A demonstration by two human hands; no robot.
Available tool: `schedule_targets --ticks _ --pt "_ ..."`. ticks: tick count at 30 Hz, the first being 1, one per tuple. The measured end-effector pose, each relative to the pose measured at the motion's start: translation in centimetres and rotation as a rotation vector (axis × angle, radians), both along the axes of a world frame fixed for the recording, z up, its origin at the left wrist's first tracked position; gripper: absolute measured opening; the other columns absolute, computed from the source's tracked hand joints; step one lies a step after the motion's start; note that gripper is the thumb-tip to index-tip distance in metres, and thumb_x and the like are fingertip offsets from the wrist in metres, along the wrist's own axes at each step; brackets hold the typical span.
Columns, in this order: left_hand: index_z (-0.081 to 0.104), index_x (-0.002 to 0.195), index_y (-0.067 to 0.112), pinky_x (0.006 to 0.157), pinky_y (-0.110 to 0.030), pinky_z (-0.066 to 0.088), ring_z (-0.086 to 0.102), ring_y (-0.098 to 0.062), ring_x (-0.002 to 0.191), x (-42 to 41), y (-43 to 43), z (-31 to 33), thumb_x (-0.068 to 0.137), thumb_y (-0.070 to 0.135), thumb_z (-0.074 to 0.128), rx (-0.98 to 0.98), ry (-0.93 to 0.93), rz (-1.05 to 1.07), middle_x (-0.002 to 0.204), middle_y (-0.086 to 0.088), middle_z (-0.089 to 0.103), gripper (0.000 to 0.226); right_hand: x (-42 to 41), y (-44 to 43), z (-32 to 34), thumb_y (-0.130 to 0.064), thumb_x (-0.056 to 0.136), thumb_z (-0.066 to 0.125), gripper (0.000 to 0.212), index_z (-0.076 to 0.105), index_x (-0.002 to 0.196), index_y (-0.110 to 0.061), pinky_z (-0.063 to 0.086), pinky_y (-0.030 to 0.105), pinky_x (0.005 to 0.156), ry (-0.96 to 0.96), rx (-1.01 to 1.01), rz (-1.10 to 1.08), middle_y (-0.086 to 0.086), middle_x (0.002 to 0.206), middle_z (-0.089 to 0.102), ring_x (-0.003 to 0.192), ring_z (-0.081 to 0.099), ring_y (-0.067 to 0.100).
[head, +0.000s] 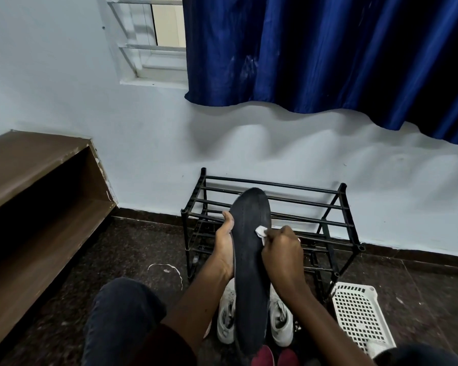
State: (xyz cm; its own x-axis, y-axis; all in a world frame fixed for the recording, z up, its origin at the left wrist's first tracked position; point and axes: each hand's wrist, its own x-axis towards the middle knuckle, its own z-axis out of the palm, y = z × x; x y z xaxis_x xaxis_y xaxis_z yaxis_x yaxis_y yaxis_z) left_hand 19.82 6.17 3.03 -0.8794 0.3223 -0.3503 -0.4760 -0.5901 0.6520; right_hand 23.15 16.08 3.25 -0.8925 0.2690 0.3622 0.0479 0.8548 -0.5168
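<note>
Insole [251, 260], dark and upright, was gripped along its edge by the left hand [225, 244], while a white wipe [261, 231] was pinched in the right hand [282, 249] and pressed to its face. Light and bendy, it was judged best supported mid-length.

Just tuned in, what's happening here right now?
A person is cleaning a dark insole. The left hand grips it along its left edge and holds it up, while the right hand pinches a small white wipe against its right edge, near the toe end. A pair of white shoes sits on the floor below, in front of a black shoe rack, with a white basket to the right.
</note>
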Motion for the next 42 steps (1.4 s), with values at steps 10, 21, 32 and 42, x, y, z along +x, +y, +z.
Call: schedule_targets --ticks 10,21,32,42 --pt "0.079 0.076 0.011 0.065 -0.029 0.056 0.072 -0.021 0.076 1.2 1.1 0.3 0.093 0.061 0.025 -0.021 -0.056 -0.069 0.086 -0.011 0.074 0.075 -3.6 1.1 2.2 0.018 0.062 0.059 0.021 0.067 0.071 0.001 0.045 0.032 0.052 0.161 0.052 -0.011 0.019 0.067 0.053 0.056 0.054 0.034" --pt "0.065 0.091 0.006 0.059 -0.028 0.054 0.071 -0.021 0.064 0.4 0.4 -0.2 0.094 0.059 0.023 -0.02 -0.04 -0.022 0.076 -0.011 0.073 0.068 0.9 -0.5 1.9 -0.002 0.078 0.05 0.021 0.065 0.092 0.005 0.046 0.035 0.072 -0.243 0.14 0.047 0.019 0.101 0.056 0.094 0.058 0.036" --pt "0.078 0.081 0.01 0.074 -0.034 0.053 0.072 -0.022 0.078 1.1 0.4 -0.4 0.091 0.063 0.023 -0.001 -0.05 -0.121 0.089 -0.012 0.074 0.077 -3.9 1.3 3.1 0.011 0.078 0.053 0.019 0.07 0.083 0.003 0.043 0.033 0.062 0.016 0.089 0.086 0.023 0.081 0.056 0.07 0.057 0.038" --pt "0.063 0.111 0.003 0.081 -0.039 0.052 0.069 -0.029 0.086 -0.8 -0.3 -1.3 0.09 0.065 0.028 0.016 -0.045 -0.011 0.099 -0.018 0.071 0.075 1.2 0.7 1.0 -0.024 0.087 0.057 0.026 0.068 0.095 -0.002 0.044 0.034 0.078 -0.302 0.083 0.184 0.016 0.101 0.062 0.097 0.059 0.033"
